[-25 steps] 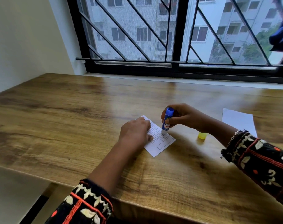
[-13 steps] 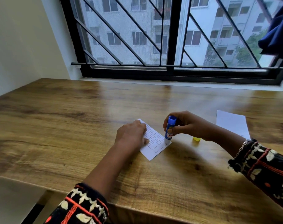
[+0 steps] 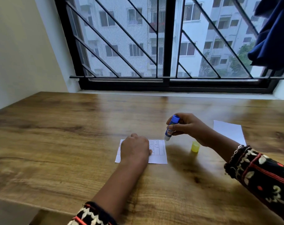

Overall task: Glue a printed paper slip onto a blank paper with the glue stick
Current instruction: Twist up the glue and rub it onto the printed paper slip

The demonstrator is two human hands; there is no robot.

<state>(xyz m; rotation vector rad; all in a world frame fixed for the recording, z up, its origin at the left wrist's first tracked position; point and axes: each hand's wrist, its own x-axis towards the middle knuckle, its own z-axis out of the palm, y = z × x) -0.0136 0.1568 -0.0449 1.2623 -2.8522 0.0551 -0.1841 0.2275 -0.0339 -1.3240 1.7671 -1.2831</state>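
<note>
While the right hand (image 3: 186, 125) keeps a closed grip around the blue glue stick (image 3: 171, 127), thumb on the near side of the barrel and fingers curled behind it, the stick leans with its blue end up and to the right and its pale tip pointing down, at the far right corner of the printed paper slip (image 3: 157, 151); whether the tip touches the slip or hangs just above it cannot be told. The left hand (image 3: 135, 148) lies palm down on the slip with the fingers loosely bent, pressing it flat rather than grasping anything, and it covers the left and middle part of the slip. The slip lies flat on the wooden surface (image 3: 57, 143), its printed table lines showing to the right of the left hand. Just right of the slip, near the right wrist, a small yellow cap (image 3: 195, 146) stands on the surface. Farther right lies the blank paper (image 3: 228, 131), partly hidden behind the right forearm. Both forearms end in dark patterned sleeves (image 3: 259, 172). Beyond the far edge of the surface is a barred window (image 3: 168, 46).
</note>
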